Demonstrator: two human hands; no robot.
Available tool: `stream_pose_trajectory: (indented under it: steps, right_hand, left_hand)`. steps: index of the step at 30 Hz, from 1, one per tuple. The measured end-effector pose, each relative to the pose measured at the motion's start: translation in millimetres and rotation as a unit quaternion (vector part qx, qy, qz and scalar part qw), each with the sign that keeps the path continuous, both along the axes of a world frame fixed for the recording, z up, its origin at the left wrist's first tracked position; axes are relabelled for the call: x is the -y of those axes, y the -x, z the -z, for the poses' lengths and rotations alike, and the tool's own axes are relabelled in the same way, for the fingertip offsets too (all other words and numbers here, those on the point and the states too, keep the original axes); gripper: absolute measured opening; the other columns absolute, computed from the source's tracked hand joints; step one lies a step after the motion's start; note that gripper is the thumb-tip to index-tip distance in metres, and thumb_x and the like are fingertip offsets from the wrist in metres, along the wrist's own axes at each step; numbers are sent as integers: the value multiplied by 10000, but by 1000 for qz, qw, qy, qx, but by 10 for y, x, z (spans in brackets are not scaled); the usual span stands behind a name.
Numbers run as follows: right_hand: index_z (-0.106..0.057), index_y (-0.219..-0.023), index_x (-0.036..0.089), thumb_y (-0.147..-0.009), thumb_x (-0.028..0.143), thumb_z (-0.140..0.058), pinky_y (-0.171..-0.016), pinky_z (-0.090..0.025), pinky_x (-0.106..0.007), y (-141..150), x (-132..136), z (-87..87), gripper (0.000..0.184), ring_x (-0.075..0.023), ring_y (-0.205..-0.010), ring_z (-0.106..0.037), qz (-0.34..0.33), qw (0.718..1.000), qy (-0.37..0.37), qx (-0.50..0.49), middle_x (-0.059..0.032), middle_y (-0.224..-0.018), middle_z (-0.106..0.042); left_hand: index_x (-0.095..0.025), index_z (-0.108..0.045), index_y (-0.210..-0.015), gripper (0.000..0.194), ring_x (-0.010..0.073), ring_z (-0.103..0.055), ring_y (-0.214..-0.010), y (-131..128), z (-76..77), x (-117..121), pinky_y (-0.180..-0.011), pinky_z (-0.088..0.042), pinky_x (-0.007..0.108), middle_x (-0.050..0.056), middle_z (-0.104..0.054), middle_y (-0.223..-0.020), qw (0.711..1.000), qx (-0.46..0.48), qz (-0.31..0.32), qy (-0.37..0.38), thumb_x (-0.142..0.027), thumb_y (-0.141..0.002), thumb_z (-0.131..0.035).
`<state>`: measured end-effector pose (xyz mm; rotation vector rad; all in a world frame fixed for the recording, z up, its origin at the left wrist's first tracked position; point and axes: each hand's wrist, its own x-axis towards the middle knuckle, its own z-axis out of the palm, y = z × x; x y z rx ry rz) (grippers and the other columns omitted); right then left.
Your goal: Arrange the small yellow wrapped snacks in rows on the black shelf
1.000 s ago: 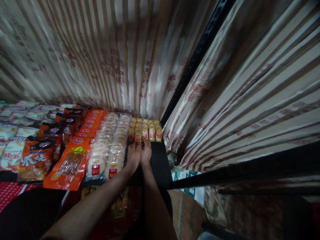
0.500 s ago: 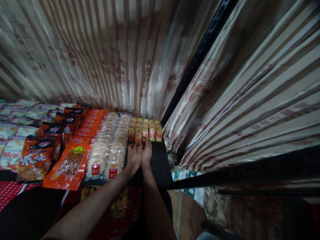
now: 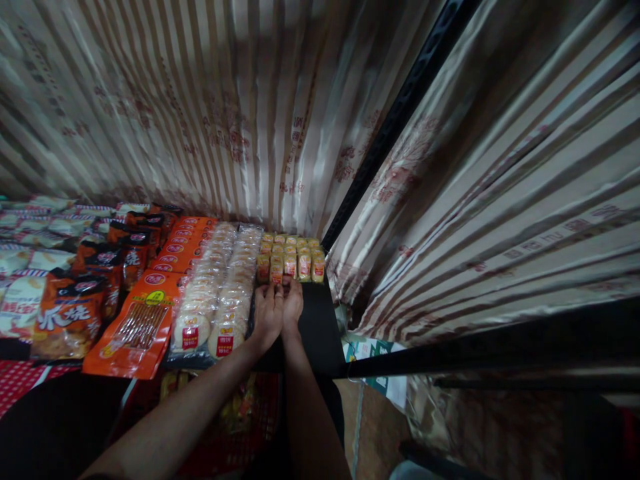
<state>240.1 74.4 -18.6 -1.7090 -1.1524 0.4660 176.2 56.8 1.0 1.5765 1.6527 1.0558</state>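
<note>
Both of my hands rest side by side on a black shelf (image 3: 315, 327), fingers curled at the front row of small yellow-and-red wrapped snack packs (image 3: 290, 257). My left hand (image 3: 267, 315) touches the pack at the row's left end, next to two columns of round rice-cracker packs (image 3: 220, 293). My right hand (image 3: 293, 307) pinches at the neighbouring small pack. What the fingertips hold is hidden in the dim light.
Orange flat packets (image 3: 150, 313) and dark orange snack bags (image 3: 70, 313) fill the shelf to the left. A striped satin curtain (image 3: 225, 113) hangs behind and to the right. A black upright post (image 3: 390, 133) and black rail (image 3: 500, 347) frame the shelf corner.
Both hands have edged slightly forward toward the small packs and stay pressed together. The view shifted a little.
</note>
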Motion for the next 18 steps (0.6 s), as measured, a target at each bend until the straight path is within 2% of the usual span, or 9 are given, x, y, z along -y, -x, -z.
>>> stream_pose_trajectory:
  steps: [9, 13, 18]
  right_hand:
    - [-590, -951, 168, -774, 228, -498, -733, -460, -255, -5, -6, 58, 207, -157, -793, -577, -1, 1000, 2, 22, -72, -954, -596]
    - [-581, -1012, 159, -779, 222, -491, -756, -470, -269, 3, 21, 61, 258, -157, -804, -579, 1, 1000, -7, 18, -85, -1004, -586]
    - [-577, -1036, 151, -779, 213, -489, -781, -475, -285, 1, 109, 32, 278, -167, -846, -584, 4, 1000, -14, 25, -99, -1032, -571]
  left_hand:
    - [-114, -600, -1097, 378, 205, -529, -1013, -23, 94, -47, -978, -418, 376, 121, -518, -1065, 999, -24, -14, -19, -305, -877, -360]
    - [-99, -606, -1088, 390, 219, -506, -1054, -7, 101, 0, -995, -401, 386, 133, -514, -1096, 999, -33, -11, -32, -314, -879, -356]
    - [-139, -598, -1091, 354, 214, -501, -1054, 26, 135, 79, -980, -409, 405, 115, -528, -1099, 998, -33, -1, -58, -288, -871, -366]
